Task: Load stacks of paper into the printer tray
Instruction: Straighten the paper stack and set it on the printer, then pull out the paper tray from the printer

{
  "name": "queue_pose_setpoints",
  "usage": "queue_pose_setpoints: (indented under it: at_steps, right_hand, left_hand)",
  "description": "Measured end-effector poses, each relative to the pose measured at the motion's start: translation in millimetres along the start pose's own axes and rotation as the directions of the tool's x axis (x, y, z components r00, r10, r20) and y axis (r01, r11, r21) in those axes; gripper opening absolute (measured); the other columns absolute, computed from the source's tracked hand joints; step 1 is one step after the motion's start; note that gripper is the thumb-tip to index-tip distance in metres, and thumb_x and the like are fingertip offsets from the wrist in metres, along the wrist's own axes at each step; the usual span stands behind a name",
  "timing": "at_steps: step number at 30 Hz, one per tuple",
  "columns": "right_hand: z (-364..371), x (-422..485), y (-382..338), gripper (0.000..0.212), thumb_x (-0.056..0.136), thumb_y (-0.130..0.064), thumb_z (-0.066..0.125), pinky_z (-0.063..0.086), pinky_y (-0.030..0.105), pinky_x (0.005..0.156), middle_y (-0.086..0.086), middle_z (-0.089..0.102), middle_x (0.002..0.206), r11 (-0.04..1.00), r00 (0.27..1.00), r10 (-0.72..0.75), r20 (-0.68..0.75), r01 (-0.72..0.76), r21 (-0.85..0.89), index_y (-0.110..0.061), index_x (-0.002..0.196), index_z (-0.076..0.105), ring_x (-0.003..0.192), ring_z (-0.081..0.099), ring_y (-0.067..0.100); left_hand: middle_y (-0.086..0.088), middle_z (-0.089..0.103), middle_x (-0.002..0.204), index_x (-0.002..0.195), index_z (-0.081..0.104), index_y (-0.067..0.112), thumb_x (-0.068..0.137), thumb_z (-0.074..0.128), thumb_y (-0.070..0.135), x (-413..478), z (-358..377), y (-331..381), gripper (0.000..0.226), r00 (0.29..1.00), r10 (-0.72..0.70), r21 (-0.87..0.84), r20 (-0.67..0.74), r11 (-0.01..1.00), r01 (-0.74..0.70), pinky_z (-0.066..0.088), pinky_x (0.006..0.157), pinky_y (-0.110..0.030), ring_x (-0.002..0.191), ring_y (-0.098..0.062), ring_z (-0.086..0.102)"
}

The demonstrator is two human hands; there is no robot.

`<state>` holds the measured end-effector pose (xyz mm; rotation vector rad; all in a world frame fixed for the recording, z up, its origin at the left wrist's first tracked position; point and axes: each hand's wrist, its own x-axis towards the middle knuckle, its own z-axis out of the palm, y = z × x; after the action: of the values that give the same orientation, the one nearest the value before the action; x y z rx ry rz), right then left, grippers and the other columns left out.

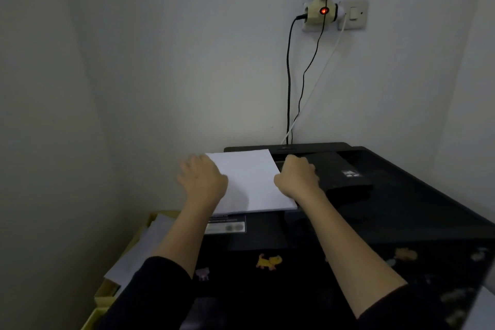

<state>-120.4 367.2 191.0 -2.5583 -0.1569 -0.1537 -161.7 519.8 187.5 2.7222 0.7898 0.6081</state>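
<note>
A white stack of paper (250, 182) lies flat on top of the black printer (375, 211), at its left side. My left hand (202, 178) grips the stack's left edge with fingers curled over it. My right hand (297, 177) holds the right edge, fingers bent down beside the stack. Behind my right hand is the printer's rear feed area (329, 158), partly hidden by that hand. The stack's near corner overhangs a white label (226, 225) on the printer top.
A wall socket with an adapter and red light (324, 11) is on the wall above, with cables (289, 83) hanging down behind the printer. A yellow box with loose sheets (134, 254) stands low at the left. Walls close in at the left and back.
</note>
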Motion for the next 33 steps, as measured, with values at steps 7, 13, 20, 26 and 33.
queue_pose_setpoints:
  at_steps: [7,13,20,26,33]
  right_hand:
    - [-18,-44,39,0.046,0.091,-0.008,0.051,0.036,0.026,0.100,0.014,0.049,0.133,0.909,0.899,-0.151,-0.412,0.290,0.299,-0.005,0.136,0.045,0.126,0.043,0.027]
    - [5,-111,113,0.035,0.086,-0.002,0.058,0.041,0.025,0.095,0.014,0.060,0.122,0.887,0.704,-0.050,-0.708,0.357,0.292,-0.002,0.120,0.059,0.118,0.051,0.028]
    - [55,-172,203,0.031,0.087,-0.001,0.059,0.040,0.028,0.095,0.012,0.049,0.125,0.845,0.820,0.272,-0.504,0.048,0.533,-0.005,0.117,0.056,0.116,0.049,0.025]
    - [88,-176,250,0.045,0.092,-0.031,0.059,0.047,0.046,0.096,0.024,0.056,0.128,0.097,0.667,0.552,0.500,-0.647,0.756,-0.003,0.125,0.053,0.119,0.054,0.039]
    - [108,-160,250,0.085,0.081,-0.040,0.068,0.044,0.044,0.105,0.026,0.041,0.140,-0.412,0.587,0.393,0.708,-0.576,0.706,0.005,0.142,0.029,0.131,0.044,0.035]
  left_hand:
    - [-0.009,0.030,0.153,0.145,0.030,0.006,0.093,0.052,0.032,-70,7,39,0.062,0.926,0.244,-0.241,-0.289,0.917,-0.317,0.026,0.114,-0.038,0.141,-0.029,0.022]
    - [-0.014,0.040,0.147,0.136,0.044,0.003,0.091,0.050,0.032,-175,51,53,0.054,0.866,0.301,-0.397,-0.400,0.794,-0.460,0.029,0.113,-0.039,0.138,-0.025,0.025]
    - [-0.010,0.038,0.145,0.126,0.050,0.011,0.089,0.047,0.040,-283,137,31,0.047,0.953,0.222,-0.468,-0.206,0.833,-0.295,0.032,0.106,-0.038,0.131,-0.023,0.025]
    - [-0.006,0.056,0.125,0.121,0.053,0.012,0.093,0.039,0.052,-291,177,12,0.050,0.805,-0.199,-0.618,0.558,0.547,0.564,0.040,0.104,-0.038,0.111,-0.022,0.050]
    - [-0.016,0.038,0.149,0.148,0.024,0.000,0.085,0.043,0.064,-261,184,6,0.092,0.453,-0.105,-0.463,0.885,-0.280,0.841,0.041,0.101,-0.041,0.136,-0.033,0.040]
